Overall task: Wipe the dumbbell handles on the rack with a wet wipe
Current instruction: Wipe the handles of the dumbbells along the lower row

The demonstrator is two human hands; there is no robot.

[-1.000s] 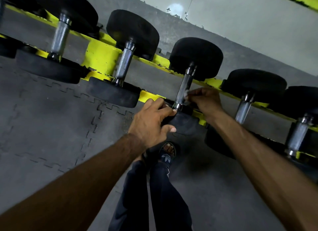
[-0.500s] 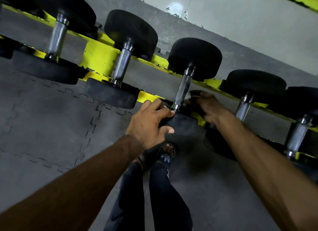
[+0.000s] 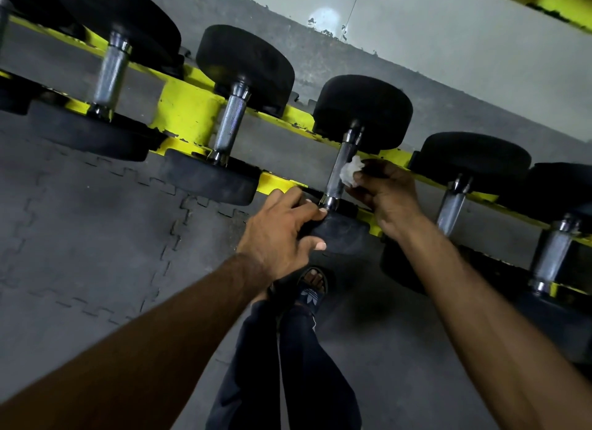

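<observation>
While the left hand [image 3: 282, 227] grips the near rubber head [image 3: 341, 234] of the middle dumbbell [image 3: 362, 109], fingers curled over its upper edge and thumb pressed against its face, I see the right hand [image 3: 389, 195] pinching a crumpled white wet wipe [image 3: 350, 172] between thumb and fingertips. The wipe touches the right side of that dumbbell's knurled steel handle [image 3: 336, 181], about halfway along.

The dumbbell lies across the yellow rack [image 3: 189, 109], one head toward the back rail and the gripped head at the front rail. More dumbbells sit on either side of it. Below are grey interlocking floor mats [image 3: 96, 221] and a sandalled foot [image 3: 312, 285].

I judge the step in hand to be the wiping of this one handle, with the left hand steadying the weight so it does not roll. The wipe meets only one side of the bar. The next move, as I read it, calls for drawing the wipe along the full length to both collars and wrapping it round the bar to reach the far side. After that comes the next handle [image 3: 451, 207] toward the rack's right end. Whether the handles to the left are already wiped I cannot tell.
</observation>
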